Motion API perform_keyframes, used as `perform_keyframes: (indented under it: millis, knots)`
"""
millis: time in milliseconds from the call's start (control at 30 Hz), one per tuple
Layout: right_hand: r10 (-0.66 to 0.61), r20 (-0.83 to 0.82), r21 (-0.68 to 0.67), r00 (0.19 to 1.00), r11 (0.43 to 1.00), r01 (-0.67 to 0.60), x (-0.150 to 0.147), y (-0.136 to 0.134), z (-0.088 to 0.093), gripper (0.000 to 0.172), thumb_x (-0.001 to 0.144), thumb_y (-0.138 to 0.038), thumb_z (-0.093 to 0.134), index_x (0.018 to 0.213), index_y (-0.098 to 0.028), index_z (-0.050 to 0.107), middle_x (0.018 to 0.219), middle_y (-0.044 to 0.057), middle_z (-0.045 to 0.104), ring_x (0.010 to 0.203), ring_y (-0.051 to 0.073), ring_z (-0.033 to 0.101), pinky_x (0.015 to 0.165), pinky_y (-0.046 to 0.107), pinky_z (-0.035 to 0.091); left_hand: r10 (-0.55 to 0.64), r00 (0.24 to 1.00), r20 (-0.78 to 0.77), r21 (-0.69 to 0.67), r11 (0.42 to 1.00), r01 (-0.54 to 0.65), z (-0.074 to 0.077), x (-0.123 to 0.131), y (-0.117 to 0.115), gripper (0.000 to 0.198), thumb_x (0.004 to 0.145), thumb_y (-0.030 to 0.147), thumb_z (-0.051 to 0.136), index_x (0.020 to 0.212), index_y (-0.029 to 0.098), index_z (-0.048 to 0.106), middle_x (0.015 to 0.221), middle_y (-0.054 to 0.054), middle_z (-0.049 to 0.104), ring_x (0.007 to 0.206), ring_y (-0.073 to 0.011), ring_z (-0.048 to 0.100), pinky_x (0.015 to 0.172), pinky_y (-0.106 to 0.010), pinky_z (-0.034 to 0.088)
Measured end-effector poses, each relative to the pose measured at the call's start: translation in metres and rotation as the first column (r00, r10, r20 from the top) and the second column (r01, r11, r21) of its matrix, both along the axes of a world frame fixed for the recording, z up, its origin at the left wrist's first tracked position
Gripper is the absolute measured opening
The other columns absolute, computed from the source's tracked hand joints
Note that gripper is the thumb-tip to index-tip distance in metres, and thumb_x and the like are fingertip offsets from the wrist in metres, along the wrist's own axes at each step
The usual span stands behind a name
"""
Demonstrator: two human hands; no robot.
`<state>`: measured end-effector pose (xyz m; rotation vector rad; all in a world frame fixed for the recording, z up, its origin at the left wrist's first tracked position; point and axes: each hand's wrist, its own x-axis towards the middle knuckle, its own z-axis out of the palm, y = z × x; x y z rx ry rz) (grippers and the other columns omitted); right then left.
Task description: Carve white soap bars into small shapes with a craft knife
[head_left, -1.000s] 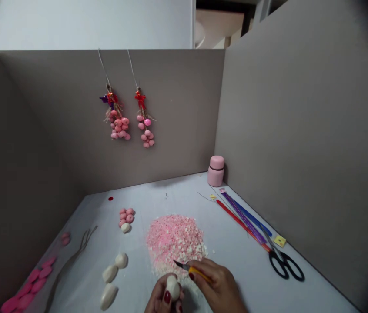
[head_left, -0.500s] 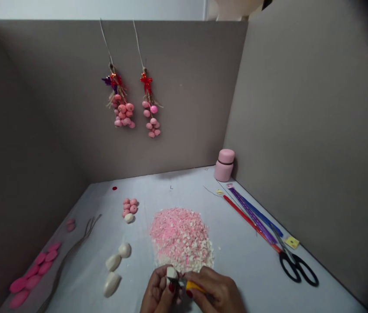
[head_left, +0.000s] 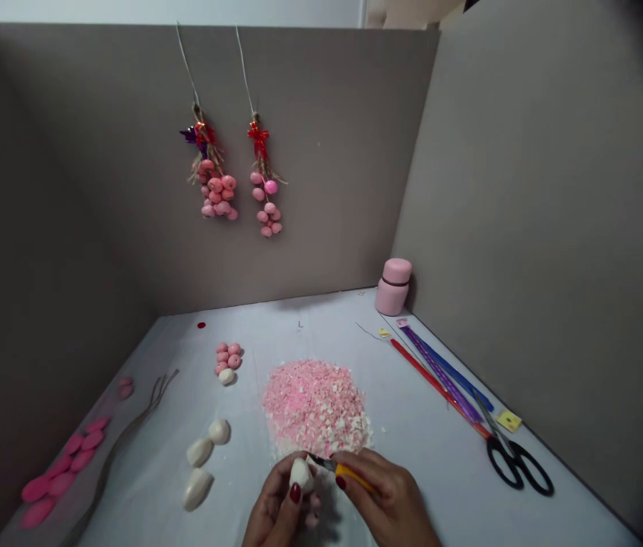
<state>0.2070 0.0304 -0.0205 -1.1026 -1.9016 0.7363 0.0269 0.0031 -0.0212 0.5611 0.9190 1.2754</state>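
Note:
At the bottom centre, my left hand [head_left: 277, 507] pinches a small white carved piece [head_left: 301, 475] between thumb and fingers. My right hand [head_left: 393, 497] is closed round the yellow handle of a craft knife [head_left: 354, 479], just right of the white piece. The knife's dark blade points left, beside the piece's upper right side. Right beyond both hands lies a pile of pink and white shavings [head_left: 315, 403]. Several white pieces [head_left: 200, 453] rest on the table to the left, and a cluster of pink beads with one white piece [head_left: 228, 358] sits farther back.
Pink discs [head_left: 61, 484] and brown cords [head_left: 121, 448] lie at left. At right are black-handled scissors [head_left: 518, 465], red, purple and blue ribbons [head_left: 441, 372] and a pink jar [head_left: 394, 287]. Two bead bunches [head_left: 219, 186] hang on the grey back panel [head_left: 333, 175].
The white piece has been turned in my left hand and shows a rounder face. The knife blade has moved up and right, off the front of the piece. The view has shifted slightly.

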Motion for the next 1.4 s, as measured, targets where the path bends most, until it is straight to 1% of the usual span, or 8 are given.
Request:
perform_keyframes:
  millis: [167, 300, 500, 767, 867, 1000, 1200, 1400]
  knots:
    - [0.041, -0.002, 0.028, 0.999, 0.999, -0.041, -0.008, -0.008, 0.009, 0.023, 0.094, -0.03, 0.052, 0.106, -0.026, 0.071, 0.079, 0.003, 0.069, 0.069, 0.018, 0.066, 0.061, 0.026, 0.049, 0.075, 0.997, 0.03, 0.029, 0.997, -0.076, 0.007, 0.004, -0.001, 0.036, 0.067, 0.04, 0.083, 0.094, 0.02, 0.071, 0.075, -0.004, 0.071, 0.065, -0.0156, 0.062, 0.058, -0.024, 0.047]
    - [0.058, 0.038, 0.032, 0.998, 0.998, -0.059, -0.011, -0.015, 0.018, 0.024, 0.096, -0.03, 0.049, 0.104, -0.025, 0.071, 0.078, 0.003, 0.068, 0.069, 0.017, 0.064, 0.062, 0.026, 0.048, 0.035, 0.999, 0.018, 0.058, 0.998, -0.036, 0.012, 0.004, -0.004, 0.035, 0.069, 0.04, 0.081, 0.095, 0.018, 0.072, 0.084, -0.006, 0.072, 0.069, -0.0151, 0.061, 0.064, -0.024, 0.048]
    - [0.042, 0.063, 0.054, 0.997, 0.998, -0.045, -0.01, -0.017, 0.023, 0.027, 0.097, -0.033, 0.046, 0.104, -0.024, 0.07, 0.077, 0.004, 0.067, 0.069, 0.017, 0.063, 0.061, 0.027, 0.047, 0.009, 0.997, -0.074, 0.068, 0.998, -0.004, 0.013, 0.003, -0.006, 0.034, 0.071, 0.043, 0.078, 0.093, 0.018, 0.072, 0.069, 0.0, 0.066, 0.066, -0.014, 0.055, 0.066, -0.023, 0.045]
    - [0.042, 0.083, 0.032, 0.996, 0.998, -0.045, -0.009, -0.015, 0.021, 0.026, 0.097, -0.033, 0.047, 0.106, -0.025, 0.07, 0.078, 0.003, 0.068, 0.07, 0.017, 0.064, 0.061, 0.027, 0.048, 0.003, 0.995, -0.099, 0.08, 0.997, 0.005, 0.015, 0.003, -0.005, 0.031, 0.071, 0.038, 0.079, 0.093, 0.017, 0.072, 0.069, -0.002, 0.066, 0.065, -0.015, 0.056, 0.065, -0.025, 0.046]
    - [-0.004, 0.068, 0.025, 0.998, 1.0, 0.002, -0.007, -0.011, 0.02, 0.026, 0.096, -0.034, 0.048, 0.105, -0.025, 0.071, 0.08, 0.003, 0.069, 0.071, 0.018, 0.065, 0.063, 0.027, 0.048, 0.009, 0.993, -0.121, 0.078, 0.997, 0.001, 0.019, 0.003, -0.005, 0.029, 0.069, 0.038, 0.081, 0.088, 0.017, 0.073, 0.068, -0.001, 0.067, 0.065, -0.0145, 0.057, 0.064, -0.024, 0.046]
    - [-0.101, 0.012, 0.023, 0.995, 0.995, 0.1, -0.004, -0.008, 0.019, 0.024, 0.095, -0.032, 0.05, 0.105, -0.024, 0.071, 0.082, 0.004, 0.069, 0.073, 0.018, 0.066, 0.064, 0.027, 0.048, 0.018, 0.993, -0.12, 0.026, 1.0, -0.015, 0.021, 0.004, -0.005, 0.032, 0.067, 0.043, 0.082, 0.084, 0.016, 0.075, 0.078, -0.004, 0.072, 0.065, -0.0132, 0.059, 0.061, -0.021, 0.047]
    - [0.04, 0.11, 0.046, 0.993, 0.998, -0.045, -0.011, -0.016, 0.019, 0.028, 0.096, -0.032, 0.046, 0.111, -0.025, 0.069, 0.08, 0.004, 0.068, 0.071, 0.019, 0.065, 0.062, 0.027, 0.048, 0.069, 0.998, -0.008, -0.02, 0.997, -0.069, 0.018, 0.006, -0.006, 0.042, 0.065, 0.041, 0.083, 0.101, 0.021, 0.073, 0.087, -0.006, 0.076, 0.07, -0.0163, 0.066, 0.065, -0.025, 0.05]
    - [0.029, 0.176, 0.056, 0.984, 0.998, -0.039, -0.013, -0.017, 0.022, 0.032, 0.099, -0.036, 0.041, 0.106, -0.024, 0.07, 0.078, 0.004, 0.067, 0.071, 0.018, 0.064, 0.063, 0.026, 0.047, 0.024, 0.995, -0.092, 0.088, 0.996, -0.016, 0.012, 0.004, -0.006, 0.032, 0.072, 0.042, 0.078, 0.094, 0.019, 0.072, 0.076, -0.003, 0.071, 0.069, -0.0155, 0.062, 0.064, -0.025, 0.048]
